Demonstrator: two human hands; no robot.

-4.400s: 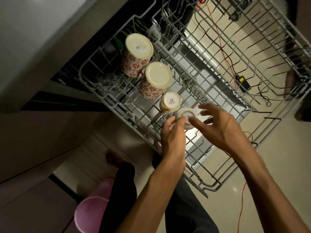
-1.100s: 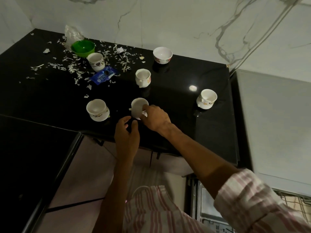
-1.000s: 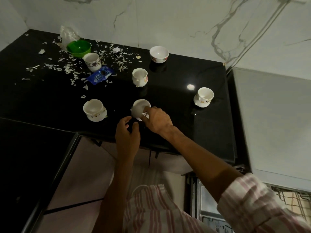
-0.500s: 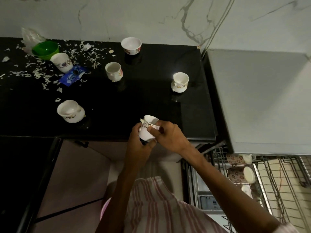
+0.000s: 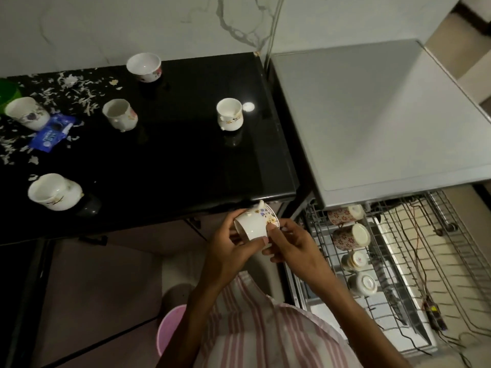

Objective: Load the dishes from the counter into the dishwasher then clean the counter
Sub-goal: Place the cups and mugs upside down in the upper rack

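Cup in both hands, off the counter, short of the rack.

We hold the cup (image 5: pixel 254 226) tipped on its side between left hand (image 5: pixel 230 251) and right hand (image 5: pixel 291 244), fingers curled round its wall, just past the counter (image 5: pixel 186 168) edge and left of the rack (image 5: pixel 393 274). We judge it light, rigid, glazed, so slippery, and chip-prone. Best hold: wall or handle, not rim. Five cups remain on the counter.

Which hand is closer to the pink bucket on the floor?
Left. The left hand is above the pink bucket, slightly right of it; the right hand is farther right, toward the rack.
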